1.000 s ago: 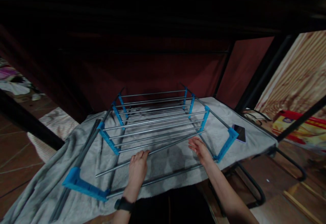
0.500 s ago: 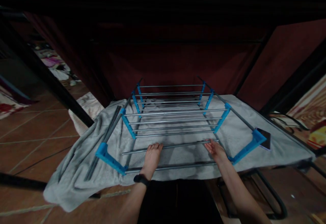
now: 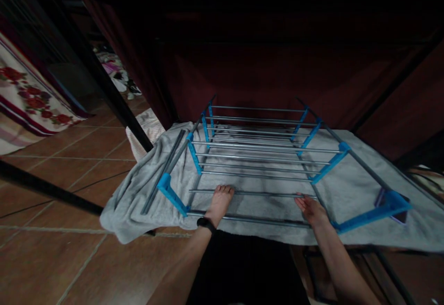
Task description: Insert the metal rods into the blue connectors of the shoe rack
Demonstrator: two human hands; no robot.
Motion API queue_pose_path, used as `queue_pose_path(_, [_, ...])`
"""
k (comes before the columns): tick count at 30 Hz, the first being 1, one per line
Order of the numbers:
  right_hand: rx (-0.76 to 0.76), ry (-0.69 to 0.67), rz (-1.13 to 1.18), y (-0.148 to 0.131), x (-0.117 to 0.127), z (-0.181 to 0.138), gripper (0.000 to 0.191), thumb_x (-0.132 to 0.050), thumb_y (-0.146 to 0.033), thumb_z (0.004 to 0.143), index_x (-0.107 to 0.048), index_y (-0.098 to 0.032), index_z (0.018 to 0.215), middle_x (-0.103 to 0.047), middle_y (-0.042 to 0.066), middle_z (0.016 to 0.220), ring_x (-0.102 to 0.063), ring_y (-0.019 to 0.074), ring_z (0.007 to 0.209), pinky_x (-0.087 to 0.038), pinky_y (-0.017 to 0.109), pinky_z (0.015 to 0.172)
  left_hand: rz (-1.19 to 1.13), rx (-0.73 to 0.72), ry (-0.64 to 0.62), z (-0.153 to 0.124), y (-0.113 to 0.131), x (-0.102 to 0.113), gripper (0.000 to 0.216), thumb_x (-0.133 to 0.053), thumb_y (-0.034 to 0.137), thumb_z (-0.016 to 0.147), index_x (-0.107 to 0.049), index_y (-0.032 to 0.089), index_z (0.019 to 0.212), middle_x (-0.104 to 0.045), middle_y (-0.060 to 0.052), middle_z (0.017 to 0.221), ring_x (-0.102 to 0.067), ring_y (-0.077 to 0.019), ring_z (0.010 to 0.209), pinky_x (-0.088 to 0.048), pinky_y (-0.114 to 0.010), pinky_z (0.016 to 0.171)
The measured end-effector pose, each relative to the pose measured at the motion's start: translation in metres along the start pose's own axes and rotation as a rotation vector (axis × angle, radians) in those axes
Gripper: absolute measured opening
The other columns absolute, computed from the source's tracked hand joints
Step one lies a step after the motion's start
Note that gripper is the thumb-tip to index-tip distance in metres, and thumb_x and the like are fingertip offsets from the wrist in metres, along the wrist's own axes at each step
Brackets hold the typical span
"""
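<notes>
A clothes drying rack point(image 3: 263, 150) of grey metal rods and blue plastic brackets lies flat on a grey towel point(image 3: 138, 189). One loose rod point(image 3: 263, 194) lies across the rack's near end, parallel to the fitted rods. My left hand point(image 3: 220, 200), a black band on its wrist, has its fingers curled over that rod near its left part. My right hand point(image 3: 311, 207) grips the rod at its right end. A thicker frame bar point(image 3: 256, 220) runs under both wrists.
A dark phone point(image 3: 395, 208) lies on the towel behind the right blue bracket point(image 3: 373, 214). Two loose grey bars point(image 3: 163, 173) lie left of the rack. Tiled floor point(image 3: 52, 249) is at the left, a dark red cloth wall point(image 3: 277, 73) behind, and black frame posts point(image 3: 100, 78) stand at the left.
The loose rod lay slanted across the rack; both hands have turned it parallel to the other rods. My view has swung to the left.
</notes>
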State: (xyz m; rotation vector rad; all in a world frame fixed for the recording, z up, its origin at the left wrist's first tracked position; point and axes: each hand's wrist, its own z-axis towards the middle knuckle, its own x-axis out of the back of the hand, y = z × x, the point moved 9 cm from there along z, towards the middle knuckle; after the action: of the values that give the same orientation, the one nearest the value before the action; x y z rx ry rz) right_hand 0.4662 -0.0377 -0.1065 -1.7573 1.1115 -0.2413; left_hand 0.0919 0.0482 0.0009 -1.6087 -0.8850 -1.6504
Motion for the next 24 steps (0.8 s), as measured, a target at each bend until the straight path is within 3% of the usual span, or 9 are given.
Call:
queue_pose_path(5, [-0.006, -0.006, 0.019, 0.0022, 0.0004, -0.0001, 0.013, -0.062, -0.011, 0.080, -0.063, -0.022, 0.074, -0.072, 0.003, 0.077, -0.070, 0.0147, 0.072, -0.063, 0.030, 0.083, -0.002, -0.021, -0.005, 0.0015, 0.0031, -0.0018, 0.034, -0.044, 0.003, 0.093, -0.066, 0.016, 0.115, -0.071, -0.016, 0.114, -0.063, -0.0266, 0.108, -0.043, -0.042, 0.098])
queue_pose_path(16, [-0.038, 0.047, -0.028, 0.0017, 0.0019, 0.0021, 0.017, -0.071, -0.012, 0.079, -0.060, -0.022, 0.070, -0.061, 0.000, 0.066, -0.067, 0.0148, 0.068, -0.061, 0.035, 0.092, 0.034, -0.049, -0.013, 0.0009, 0.0072, 0.0002, 0.033, -0.042, 0.003, 0.094, -0.066, 0.014, 0.114, -0.070, -0.017, 0.113, -0.063, -0.0263, 0.106, -0.043, -0.041, 0.095])
queue_pose_path(24, [-0.071, 0.067, 0.013, 0.0048, 0.0004, 0.0000, 0.015, -0.074, -0.016, 0.080, -0.061, -0.021, 0.075, -0.062, -0.001, 0.063, -0.066, 0.0131, 0.062, -0.065, 0.028, 0.074, 0.077, -0.052, -0.019, 0.0012, 0.0069, -0.0029, 0.034, -0.040, 0.005, 0.096, -0.065, 0.014, 0.118, -0.069, -0.016, 0.120, -0.062, -0.0254, 0.110, -0.043, -0.041, 0.097])
